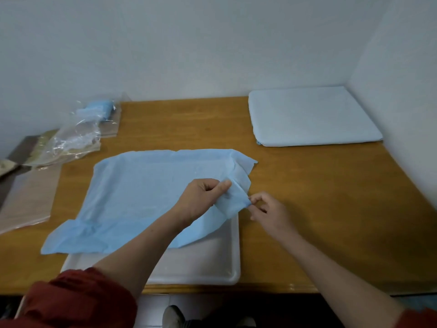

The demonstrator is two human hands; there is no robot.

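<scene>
**Blue sheet (pixel 142 192) pinched at its corner over the tray (pixel 201 259)**

The sheet lies spread across the white tray on the wooden table (pixel 331 209), covering all but the tray's near strip. Whether anything sits beneath it cannot be told. The left hand (pixel 201 200) pinches a raised fold near the sheet's right corner, and the right hand (pixel 269 211) pinches the corner's tip just beside it. Far left, a clear plastic bag (pixel 75 136) holds a blue bundle (pixel 99 110).

A rust-red fabric left sleeve (pixel 78 301) bunches in thick folds; the matching right sleeve (pixel 418 318) shows only its cuff. The left hand (pixel 201 200) and right hand (pixel 269 214) are bare.
</scene>
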